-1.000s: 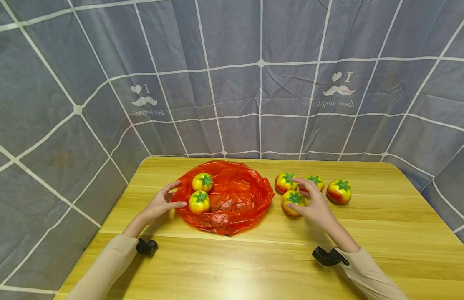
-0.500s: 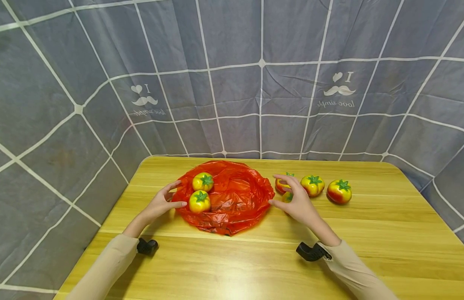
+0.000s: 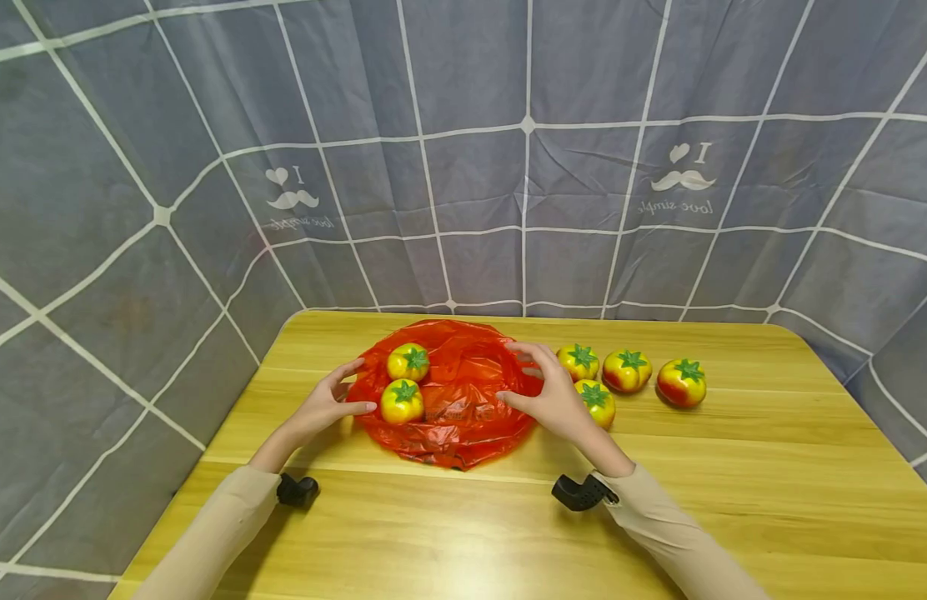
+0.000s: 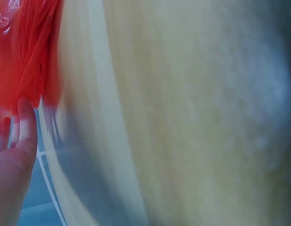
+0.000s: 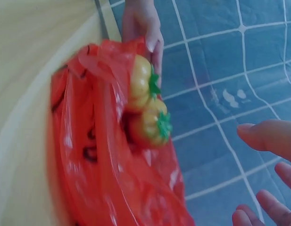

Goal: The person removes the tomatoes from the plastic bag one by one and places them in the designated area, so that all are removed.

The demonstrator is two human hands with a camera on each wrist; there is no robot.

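A red plastic bag (image 3: 463,442) lies spread on the table with its mouth turned up. Two yellow-red toy tomatoes with green leafy tops, one farther back (image 3: 403,362) and one nearer (image 3: 399,403), sit inside at its left. My left hand (image 3: 313,414) is at the bag's left edge, thumb and fingers apart; in the left wrist view the bag's folds hang by its fingertips (image 4: 26,113). Over the bag's right side is my right hand (image 3: 557,400), fingers spread and nothing held. Whether it touches the plastic, I cannot tell.
Right of the bag stand several more toy tomatoes: a rear one (image 3: 578,363), a front one (image 3: 600,407) partly behind my right hand, another (image 3: 626,372), and the rightmost (image 3: 681,385). A grey checked curtain (image 3: 471,192) hangs behind the wooden table (image 3: 764,467).
My right hand has moved left, from around the nearest loose tomatoes to over the bag's right side, carrying nothing. The left hand has stayed at the bag's left edge.
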